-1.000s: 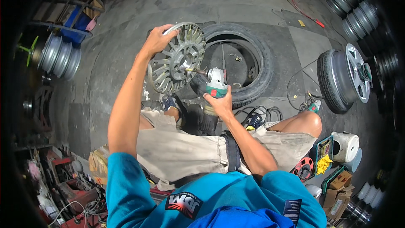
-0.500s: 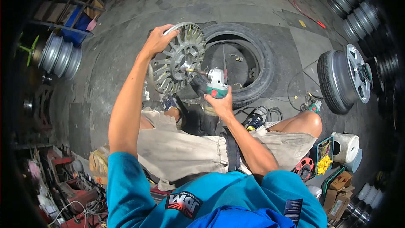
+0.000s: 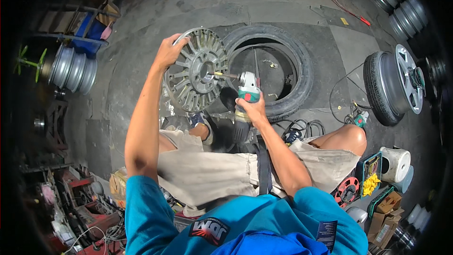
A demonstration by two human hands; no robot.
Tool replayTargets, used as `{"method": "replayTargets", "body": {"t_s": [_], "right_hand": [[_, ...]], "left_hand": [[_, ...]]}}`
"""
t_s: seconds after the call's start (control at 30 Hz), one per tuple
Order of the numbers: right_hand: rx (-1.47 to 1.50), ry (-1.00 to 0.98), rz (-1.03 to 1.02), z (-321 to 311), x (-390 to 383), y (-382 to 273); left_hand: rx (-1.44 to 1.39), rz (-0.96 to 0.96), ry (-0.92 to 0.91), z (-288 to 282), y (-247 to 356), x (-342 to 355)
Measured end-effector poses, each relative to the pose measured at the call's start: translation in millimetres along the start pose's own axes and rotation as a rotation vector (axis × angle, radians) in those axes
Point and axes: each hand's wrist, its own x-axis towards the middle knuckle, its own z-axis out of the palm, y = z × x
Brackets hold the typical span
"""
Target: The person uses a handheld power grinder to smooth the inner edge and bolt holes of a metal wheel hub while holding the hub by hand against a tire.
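The left hand (image 3: 170, 52) has its grip around the spoked wheel (image 3: 196, 70) left of the tire (image 3: 305, 68), the right hand (image 3: 255, 109) clasps the power tool (image 3: 248, 94), and light, steady pressure seems best, though contact by the bit (image 3: 228, 75) is unclear.

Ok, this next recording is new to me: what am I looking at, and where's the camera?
There is no robot here, just a person's own bare hands. Every picture comes from one camera on the person's head, looking down; its fisheye lens bends straight edges near the rim.

The left hand grips the upper edge of a spoked metal wheel. The right hand holds a green and grey power tool, its shaft pointing at the wheel's hub; I can't tell whether the tip touches.

On the floor beyond, a tyre lies flat. A silver wheel with a tyre stands at right.
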Motion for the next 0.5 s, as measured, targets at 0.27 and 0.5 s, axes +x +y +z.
{"method": "replayTargets", "body": {"t_s": [0.27, 0.5], "right_hand": [[0.382, -0.259, 0.490, 0.3, -8.8, 7.3], [0.559, -0.319, 0.574, 3.2, -6.8, 27.4]], "left_hand": [[-0.062, -0.133, -0.032, -9.7, -2.0, 3.2], [-0.078, -0.100, -0.047, -3.9, -2.5, 7.0]]}}
